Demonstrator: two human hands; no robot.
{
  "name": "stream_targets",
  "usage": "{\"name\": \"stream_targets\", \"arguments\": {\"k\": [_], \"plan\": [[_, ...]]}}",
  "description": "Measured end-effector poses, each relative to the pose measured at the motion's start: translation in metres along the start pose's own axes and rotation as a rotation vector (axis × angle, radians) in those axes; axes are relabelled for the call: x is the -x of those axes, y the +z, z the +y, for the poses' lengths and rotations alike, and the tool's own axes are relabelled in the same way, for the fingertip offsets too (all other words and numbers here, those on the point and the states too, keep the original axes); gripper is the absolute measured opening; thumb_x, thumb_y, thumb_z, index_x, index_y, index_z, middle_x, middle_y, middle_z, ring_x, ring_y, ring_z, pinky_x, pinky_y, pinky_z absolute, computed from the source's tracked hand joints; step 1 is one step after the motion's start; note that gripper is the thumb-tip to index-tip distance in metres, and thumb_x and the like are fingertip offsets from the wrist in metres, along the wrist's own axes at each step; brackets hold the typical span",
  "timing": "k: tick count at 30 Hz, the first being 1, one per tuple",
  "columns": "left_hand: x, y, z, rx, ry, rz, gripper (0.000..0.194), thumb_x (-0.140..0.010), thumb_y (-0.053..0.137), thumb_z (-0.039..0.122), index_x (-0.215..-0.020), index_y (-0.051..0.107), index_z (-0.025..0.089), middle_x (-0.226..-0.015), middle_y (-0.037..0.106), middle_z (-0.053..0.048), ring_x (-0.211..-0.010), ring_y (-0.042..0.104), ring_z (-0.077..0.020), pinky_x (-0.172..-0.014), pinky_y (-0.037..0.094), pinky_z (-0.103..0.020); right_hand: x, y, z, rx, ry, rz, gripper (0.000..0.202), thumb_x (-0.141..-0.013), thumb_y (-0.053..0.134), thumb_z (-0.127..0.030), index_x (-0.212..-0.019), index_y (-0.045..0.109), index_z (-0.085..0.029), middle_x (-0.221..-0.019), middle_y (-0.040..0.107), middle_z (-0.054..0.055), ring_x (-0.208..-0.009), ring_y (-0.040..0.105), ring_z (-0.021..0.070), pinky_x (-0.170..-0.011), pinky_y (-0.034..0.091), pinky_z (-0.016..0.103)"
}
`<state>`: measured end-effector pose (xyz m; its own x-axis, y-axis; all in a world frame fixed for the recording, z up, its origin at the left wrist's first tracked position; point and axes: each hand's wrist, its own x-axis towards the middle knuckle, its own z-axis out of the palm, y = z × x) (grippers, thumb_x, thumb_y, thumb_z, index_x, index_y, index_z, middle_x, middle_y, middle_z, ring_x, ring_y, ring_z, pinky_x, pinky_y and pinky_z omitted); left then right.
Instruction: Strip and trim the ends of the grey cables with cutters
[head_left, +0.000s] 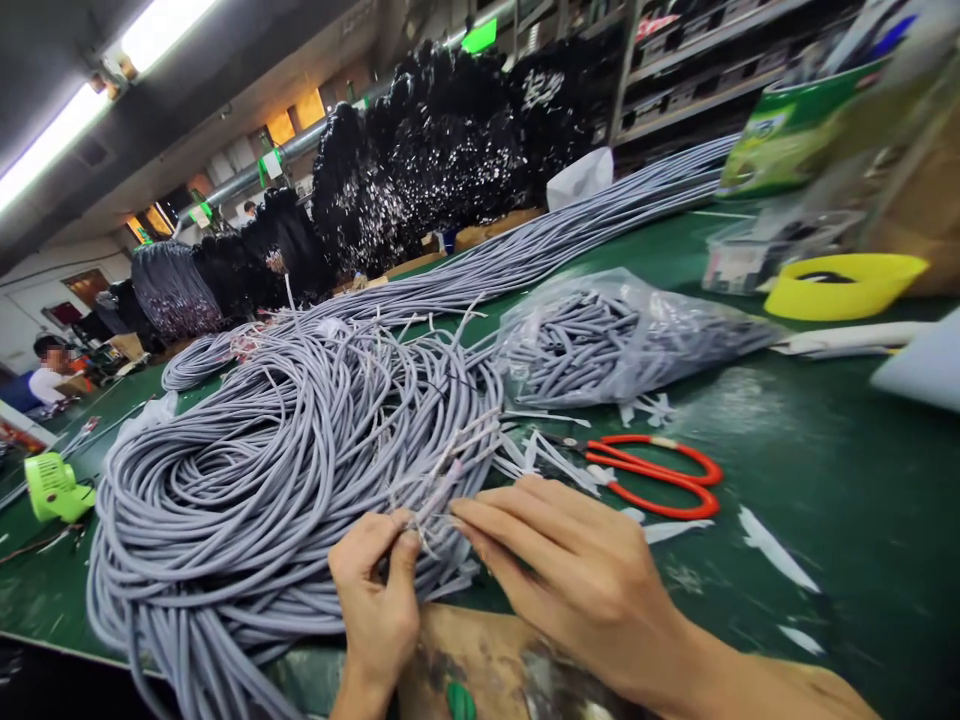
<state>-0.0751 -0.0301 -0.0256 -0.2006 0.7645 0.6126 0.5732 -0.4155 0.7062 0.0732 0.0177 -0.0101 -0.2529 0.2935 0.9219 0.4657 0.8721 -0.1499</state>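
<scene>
My left hand [379,590] is closed, thumb pressed to forefinger on the stripped end of a grey cable. Just to its right, my right hand [577,570] has its fingertips pinched together at the thin loose strands [429,535]. What exactly lies between those fingertips is too small to make out. Behind both hands spreads a large coiled bundle of grey cables [247,480], with several pale stripped ends. Red-handled scissors [660,475] lie on the green table beyond my right hand, among white scraps [776,550].
A clear plastic bag [577,340] full of short grey tube pieces sits behind the scissors. Long straight cables [570,225] run toward the back right. At right are a yellow tape ring [847,285] and a green container [795,130]. A small green fan [56,487] stands left; a person [52,380] sits farther off.
</scene>
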Motion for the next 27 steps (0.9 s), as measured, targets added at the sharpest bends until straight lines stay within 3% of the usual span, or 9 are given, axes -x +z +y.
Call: {"name": "stream_targets", "arguments": {"k": [20,23,27], "plan": [[0.0,0.001,0.003,-0.094,0.082,-0.021,0.015,-0.075,0.055,0.01,-0.076,0.069,0.015,-0.063,0.065,-0.003,-0.056,0.058,-0.0133,-0.053,0.047,-0.02,0.002,0.0,-0.006,0.069,-0.075,-0.025,0.025,-0.087,0.04,-0.009,-0.075,0.061,-0.015,-0.061,0.063,0.003,-0.057,0.053,0.014,-0.054,0.037,0.027],[0.0,0.002,0.003,-0.104,0.077,-0.042,0.013,-0.075,0.056,0.012,-0.074,0.069,0.015,-0.062,0.066,-0.003,-0.055,0.06,-0.0137,-0.052,0.048,-0.021,0.006,0.005,-0.008,-0.007,0.019,-0.077,0.031,-0.09,0.035,-0.014,-0.068,0.058,-0.016,-0.057,0.059,0.003,-0.053,0.053,0.0127,-0.052,0.038,0.024],[0.003,0.004,0.001,-0.114,0.05,-0.057,0.012,-0.074,0.058,0.014,-0.079,0.068,0.015,-0.065,0.069,-0.004,-0.056,0.063,-0.0145,-0.054,0.051,-0.022,0.008,0.009,-0.006,-0.06,0.184,-0.119,0.029,-0.091,0.033,-0.016,-0.074,0.057,-0.015,-0.06,0.058,0.002,-0.053,0.055,0.0122,-0.052,0.041,0.023]]}}
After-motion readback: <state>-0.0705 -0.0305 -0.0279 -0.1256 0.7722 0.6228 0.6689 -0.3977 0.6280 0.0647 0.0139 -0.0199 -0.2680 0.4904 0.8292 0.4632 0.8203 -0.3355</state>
